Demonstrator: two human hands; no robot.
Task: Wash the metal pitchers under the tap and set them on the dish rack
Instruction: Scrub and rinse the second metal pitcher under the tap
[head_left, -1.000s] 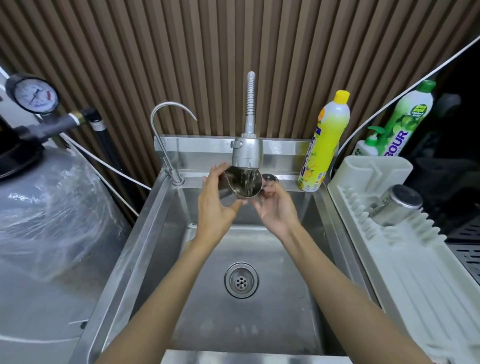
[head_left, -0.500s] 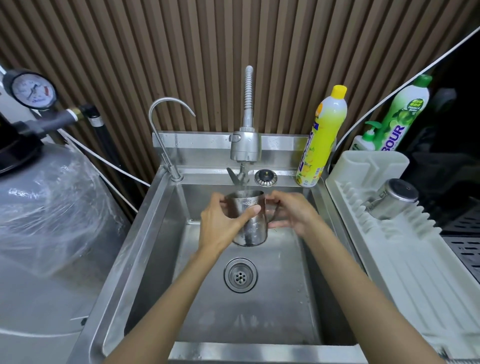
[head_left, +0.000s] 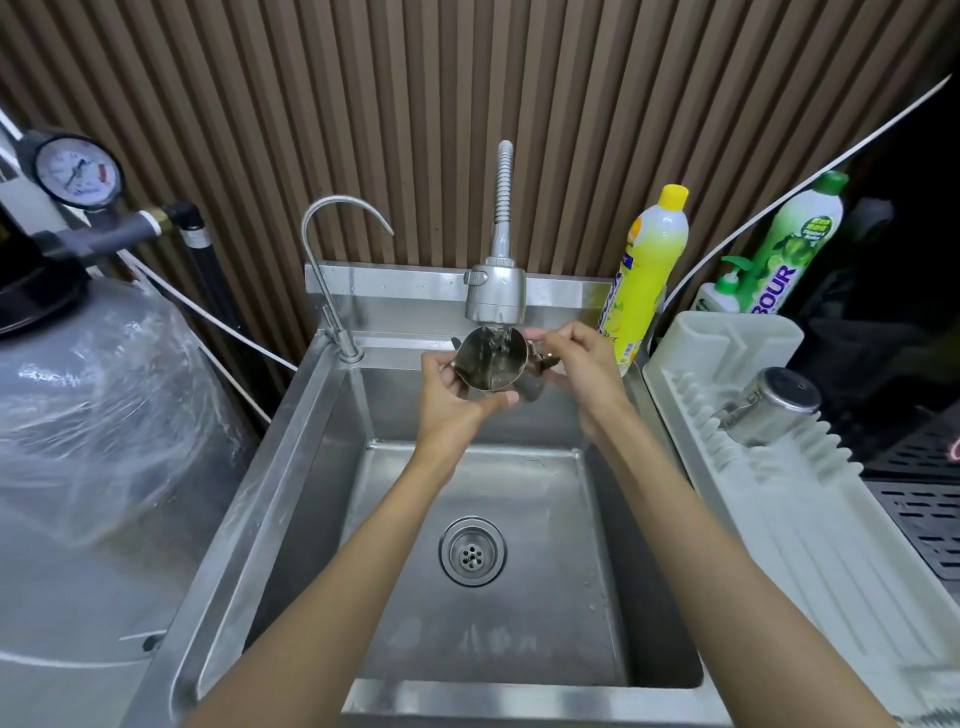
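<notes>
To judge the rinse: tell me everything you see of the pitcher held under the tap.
The metal pitcher is small, shiny and steel-looking, tipped so its round open mouth faces the camera. It is directly under the spray tap head, water streaming into it. The left hand cups its body from the left and below; the right hand pinches its handle side. It is held above the rear of the sink.

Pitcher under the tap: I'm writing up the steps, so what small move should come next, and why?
Probably tip the pitcher mouth-down to dump the rinse water into the sink. The left hand and right hand hold it under the spray head, with water streaming into its open mouth.
</notes>
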